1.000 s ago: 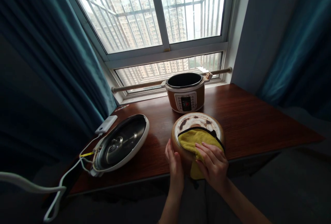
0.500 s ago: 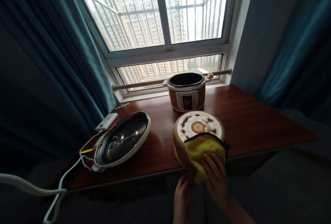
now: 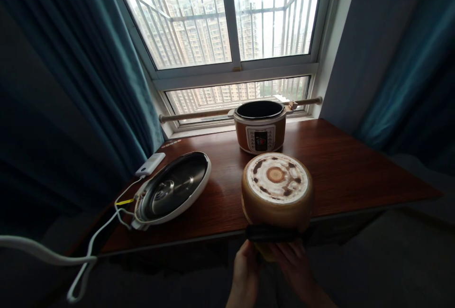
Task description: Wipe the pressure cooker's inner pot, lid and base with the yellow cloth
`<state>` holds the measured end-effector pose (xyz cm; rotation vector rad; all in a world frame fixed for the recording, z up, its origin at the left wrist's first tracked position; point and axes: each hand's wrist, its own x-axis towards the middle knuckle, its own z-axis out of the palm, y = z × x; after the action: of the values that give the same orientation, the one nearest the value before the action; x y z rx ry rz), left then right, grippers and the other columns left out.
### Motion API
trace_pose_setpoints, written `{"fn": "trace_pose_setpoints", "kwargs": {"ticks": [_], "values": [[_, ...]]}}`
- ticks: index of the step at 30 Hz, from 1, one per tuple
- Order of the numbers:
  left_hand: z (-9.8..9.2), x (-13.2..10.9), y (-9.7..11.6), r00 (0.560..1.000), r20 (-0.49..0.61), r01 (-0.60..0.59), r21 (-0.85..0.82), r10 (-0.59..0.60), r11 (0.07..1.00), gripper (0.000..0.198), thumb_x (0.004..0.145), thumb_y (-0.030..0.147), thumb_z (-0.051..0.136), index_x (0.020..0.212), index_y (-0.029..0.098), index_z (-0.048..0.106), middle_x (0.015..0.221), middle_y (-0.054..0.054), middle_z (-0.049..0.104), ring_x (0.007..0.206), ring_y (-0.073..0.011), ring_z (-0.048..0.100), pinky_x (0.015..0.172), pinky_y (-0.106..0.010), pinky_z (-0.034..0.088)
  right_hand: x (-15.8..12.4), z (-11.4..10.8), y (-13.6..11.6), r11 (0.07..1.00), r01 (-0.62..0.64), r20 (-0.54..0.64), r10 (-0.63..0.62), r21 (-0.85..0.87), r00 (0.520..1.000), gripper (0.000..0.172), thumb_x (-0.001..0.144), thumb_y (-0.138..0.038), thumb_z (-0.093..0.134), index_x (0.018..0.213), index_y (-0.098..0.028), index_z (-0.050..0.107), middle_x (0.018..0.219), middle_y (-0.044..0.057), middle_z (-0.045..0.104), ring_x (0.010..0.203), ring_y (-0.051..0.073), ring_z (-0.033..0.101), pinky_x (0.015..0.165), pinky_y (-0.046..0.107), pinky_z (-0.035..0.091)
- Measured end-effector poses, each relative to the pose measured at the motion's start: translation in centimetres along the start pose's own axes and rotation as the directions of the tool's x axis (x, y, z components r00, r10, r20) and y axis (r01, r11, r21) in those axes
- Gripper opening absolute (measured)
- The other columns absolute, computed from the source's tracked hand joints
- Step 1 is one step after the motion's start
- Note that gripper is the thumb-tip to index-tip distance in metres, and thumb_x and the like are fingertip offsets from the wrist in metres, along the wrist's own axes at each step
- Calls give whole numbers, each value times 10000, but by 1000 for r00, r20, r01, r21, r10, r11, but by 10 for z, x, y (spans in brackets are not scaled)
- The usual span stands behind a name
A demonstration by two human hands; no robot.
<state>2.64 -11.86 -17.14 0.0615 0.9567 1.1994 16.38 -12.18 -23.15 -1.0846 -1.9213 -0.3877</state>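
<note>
A golden-brown pot [image 3: 277,215] is tipped with its white, brown-stained base facing up, near the table's front edge. Along its lower near side runs a dark band; I cannot tell whether it is the pot's rim or the cloth's border. My left hand [image 3: 244,267] is closed at the left end of that band, against the pot. Pressed under the band is a yellow cloth [image 3: 267,253], mostly hidden. The fingers of my right hand [image 3: 295,263] lie over this cloth, closed on it in the shadow below the pot.
Behind the pot stands a brown-and-white electric cooker body [image 3: 260,130]. A tilted pan-shaped lid [image 3: 177,187], dark inside, rests at the left. Beside it are a white power bank [image 3: 150,163] and looping white cables [image 3: 97,234]. The wooden table [image 3: 341,161] meets the window.
My right hand and the yellow cloth have slid down off the pot's base to its lower near side. The whole base is now uncovered. My left hand stays low at the pot.
</note>
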Motion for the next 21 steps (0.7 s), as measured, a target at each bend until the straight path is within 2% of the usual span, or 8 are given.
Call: {"fn": "trace_pose_setpoints", "kwargs": {"ticks": [3,5,9,12,14,17,19,21], "values": [[2,-4,-3,999,51,-18,-4,19,1000,89,671,179,627,729,132,675,841,-75,688,850,-241,613,760,-319,433,3,-6,1,999,-43,-100,43,4,994,307,905,-221,386,896,-323,675,781,-22,668,838,171,544,967,378,324],[6,-9,-3,997,72,2,-28,0,1000,130,680,193,621,779,140,686,897,-71,687,892,-237,601,756,-311,435,13,-18,4,999,-10,-159,3,-37,987,295,881,-186,419,827,-317,678,771,-11,656,875,179,544,971,384,335],[24,-25,5,988,152,-26,-53,34,998,185,669,227,653,834,157,701,946,-74,682,937,-235,582,784,-321,443,45,-49,13,989,79,-180,-101,-121,979,218,821,-162,500,824,-295,673,820,18,634,958,202,543,893,355,424],[36,-35,11,961,271,-55,-24,60,998,253,655,257,668,881,149,705,1022,-105,666,1004,-258,559,843,-352,436,66,-67,22,988,61,-195,-88,-139,977,198,800,-159,507,802,-279,665,872,38,611,1014,234,520,825,349,456],[40,-33,15,934,352,-77,34,60,996,296,660,254,665,936,153,695,1098,-118,638,1087,-280,522,881,-371,423,75,-73,29,990,38,-181,-63,-137,981,218,802,-142,479,795,-262,661,898,52,593,1007,239,517,776,338,467],[41,-6,26,915,374,-244,216,150,945,338,660,257,679,982,154,669,1083,-128,639,1099,-295,522,901,-385,415,86,-81,39,989,12,-156,-35,-146,987,250,814,-140,443,855,-246,665,969,73,567,986,243,512,738,339,466],[44,25,39,894,304,-431,379,329,819,367,627,265,709,971,152,649,1018,-121,652,1030,-282,563,888,-383,426,95,-85,45,992,-5,-143,-13,-127,990,280,819,-147,423,926,-245,662,1027,80,550,985,249,502,753,358,460],[52,60,55,791,271,-605,488,549,630,428,590,254,722,993,157,614,1019,-110,633,1010,-265,564,872,-385,439,105,-88,49,997,-28,-121,20,-71,992,321,820,-146,413,1014,-255,646,1039,74,543,971,238,500,776,363,453]]}}
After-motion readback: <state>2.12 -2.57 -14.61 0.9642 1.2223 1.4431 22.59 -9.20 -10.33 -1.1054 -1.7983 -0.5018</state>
